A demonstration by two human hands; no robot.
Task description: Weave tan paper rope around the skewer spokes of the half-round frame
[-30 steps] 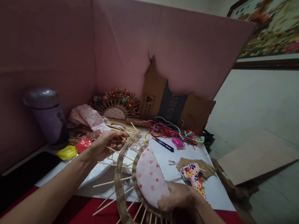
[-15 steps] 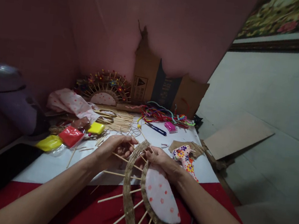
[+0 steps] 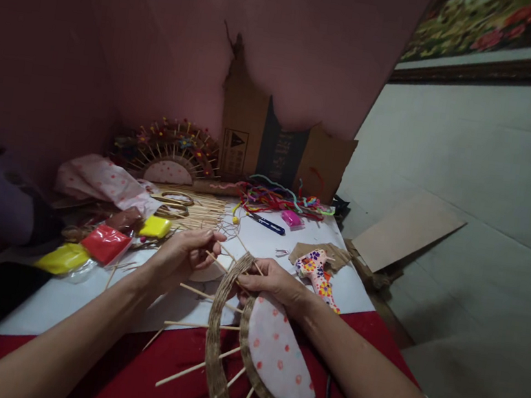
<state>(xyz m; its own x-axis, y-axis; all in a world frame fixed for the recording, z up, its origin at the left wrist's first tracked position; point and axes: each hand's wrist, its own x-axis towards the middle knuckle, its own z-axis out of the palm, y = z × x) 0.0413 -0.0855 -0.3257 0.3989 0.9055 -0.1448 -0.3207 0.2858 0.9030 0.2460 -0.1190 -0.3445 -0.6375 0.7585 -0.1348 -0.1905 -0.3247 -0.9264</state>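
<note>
My right hand point(image 3: 276, 285) grips the upper end of a half-round craft piece. It has a white fabric centre with red dots point(image 3: 278, 357), wooden sticks point(image 3: 184, 374) fanning outward, and a curved woven twine band point(image 3: 216, 329) running across them. The thumb lies over the sticks near the band's upper end. Just left of that end, my left hand point(image 3: 192, 251) is held up with its fingers curled and thumb near the fingertips. Whatever it pinches, if anything, is too fine to make out. The piece is tilted over the table's near edge.
Scissors point(image 3: 172, 198) lie on a row of sticks. Beyond my hands are a dark-blue cutter point(image 3: 267, 224), pipe cleaners point(image 3: 270, 198) and a pink packet point(image 3: 292, 220). A flowered glue gun point(image 3: 317, 274) rests at right; red point(image 3: 105, 244) and yellow packets point(image 3: 64, 257) sit left. Cardboard point(image 3: 243, 124) stands behind.
My left hand has drawn away to the left from the twine band. My right hand keeps its hold on the craft piece. The whole view has shifted slightly.
</note>
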